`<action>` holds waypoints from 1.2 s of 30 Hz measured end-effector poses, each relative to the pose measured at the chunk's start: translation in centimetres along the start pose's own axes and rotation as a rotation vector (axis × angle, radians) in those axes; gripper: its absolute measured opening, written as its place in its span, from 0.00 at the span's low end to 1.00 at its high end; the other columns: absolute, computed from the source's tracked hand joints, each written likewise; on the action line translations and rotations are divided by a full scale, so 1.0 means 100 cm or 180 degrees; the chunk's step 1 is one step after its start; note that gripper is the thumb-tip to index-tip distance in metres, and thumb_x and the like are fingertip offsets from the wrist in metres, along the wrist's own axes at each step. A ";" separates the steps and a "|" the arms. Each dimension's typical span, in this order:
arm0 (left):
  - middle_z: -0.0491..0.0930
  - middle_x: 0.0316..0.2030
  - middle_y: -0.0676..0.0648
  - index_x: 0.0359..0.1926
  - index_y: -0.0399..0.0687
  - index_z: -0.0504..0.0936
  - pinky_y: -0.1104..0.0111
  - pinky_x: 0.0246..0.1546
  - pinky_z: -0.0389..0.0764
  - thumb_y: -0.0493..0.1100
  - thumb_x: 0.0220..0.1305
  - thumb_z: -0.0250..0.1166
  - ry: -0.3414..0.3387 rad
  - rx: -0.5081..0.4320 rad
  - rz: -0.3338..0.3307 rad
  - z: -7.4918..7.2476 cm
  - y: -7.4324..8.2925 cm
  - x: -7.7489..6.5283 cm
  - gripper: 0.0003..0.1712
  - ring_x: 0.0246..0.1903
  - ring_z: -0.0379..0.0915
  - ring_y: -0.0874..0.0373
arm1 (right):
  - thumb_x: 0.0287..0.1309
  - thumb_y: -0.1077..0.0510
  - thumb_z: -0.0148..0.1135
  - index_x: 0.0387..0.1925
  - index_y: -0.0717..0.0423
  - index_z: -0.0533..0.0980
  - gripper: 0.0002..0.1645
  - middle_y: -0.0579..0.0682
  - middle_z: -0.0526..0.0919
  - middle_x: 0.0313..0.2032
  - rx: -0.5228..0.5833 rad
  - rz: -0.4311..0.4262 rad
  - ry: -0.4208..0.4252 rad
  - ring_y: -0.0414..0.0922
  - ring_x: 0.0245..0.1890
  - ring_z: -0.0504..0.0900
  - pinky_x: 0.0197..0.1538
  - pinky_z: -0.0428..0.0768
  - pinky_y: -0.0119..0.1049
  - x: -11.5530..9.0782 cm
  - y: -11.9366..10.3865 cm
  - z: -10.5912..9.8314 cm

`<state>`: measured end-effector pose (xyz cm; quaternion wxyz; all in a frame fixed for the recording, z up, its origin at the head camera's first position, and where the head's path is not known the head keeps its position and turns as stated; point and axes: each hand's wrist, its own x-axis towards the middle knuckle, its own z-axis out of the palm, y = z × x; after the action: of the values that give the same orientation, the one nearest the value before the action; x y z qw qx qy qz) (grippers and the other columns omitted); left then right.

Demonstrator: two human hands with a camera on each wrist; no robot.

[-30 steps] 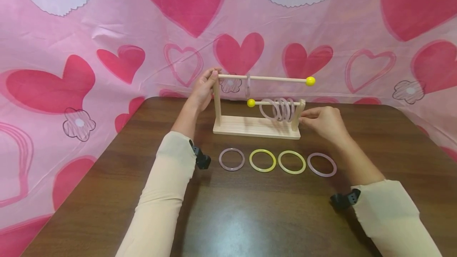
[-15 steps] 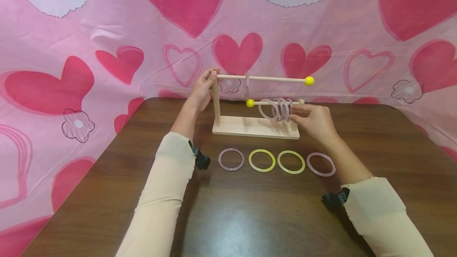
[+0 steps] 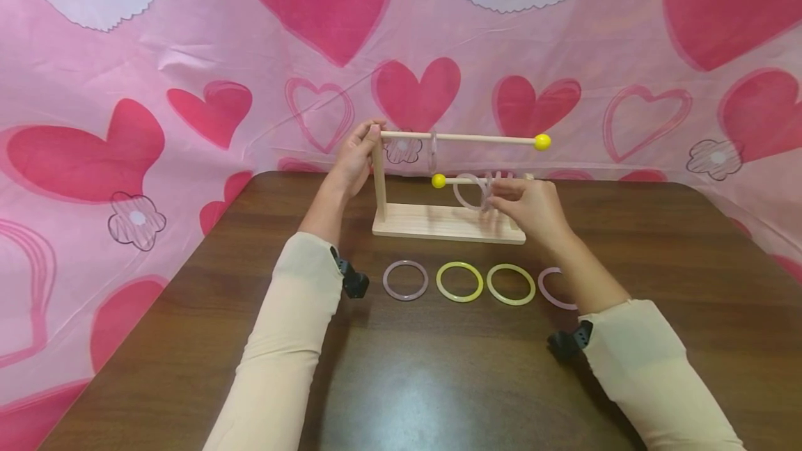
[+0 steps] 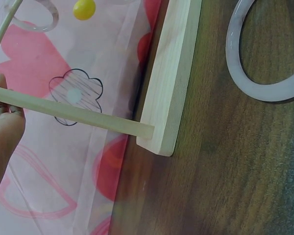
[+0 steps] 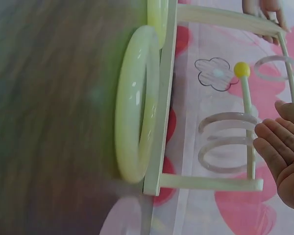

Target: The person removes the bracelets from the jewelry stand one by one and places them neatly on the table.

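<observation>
A wooden rack (image 3: 447,223) stands on the table, with two rods ending in yellow balls. My left hand (image 3: 358,155) grips the top of its left post (image 3: 379,176). One translucent ring (image 3: 432,153) hangs on the upper rod (image 3: 482,138). Several pale purple rings hang on the lower rod (image 5: 250,161). There, my right hand (image 3: 532,207) pinches one ring (image 3: 485,195) by its near side; the fingers hide part of the bunch. A ring (image 3: 457,193) nearer the lower yellow ball (image 3: 438,181) hangs just left of the fingertips.
In a row before the rack lie a purple ring (image 3: 405,298), a yellow ring (image 3: 459,300), a pale yellow-green ring (image 3: 510,303) and a pinkish ring (image 3: 544,287), partly under my right forearm. A pink heart-patterned cloth (image 3: 263,33) hangs behind the table (image 3: 401,381).
My right hand has moved left from the right post to the rings on the lower rod and pinches one. The left hand keeps its grip on the post.
</observation>
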<state>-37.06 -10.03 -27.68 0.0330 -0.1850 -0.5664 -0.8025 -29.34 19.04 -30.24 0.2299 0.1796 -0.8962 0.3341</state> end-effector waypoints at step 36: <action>0.72 0.33 0.51 0.40 0.52 0.73 0.71 0.42 0.64 0.40 0.71 0.47 0.0014 -0.0046 0.0007 0.000 -0.001 0.002 0.08 0.40 0.63 0.57 | 0.53 0.55 0.67 0.44 0.60 0.80 0.18 0.53 0.83 0.40 0.0367 0.0082 -0.0310 0.47 0.41 0.82 0.45 0.76 0.39 0.047 -0.052 0.038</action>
<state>-37.23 -9.94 -27.68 0.0337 -0.1841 -0.5603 -0.8069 -31.92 11.97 -27.61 0.1710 0.1970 -0.8878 0.3790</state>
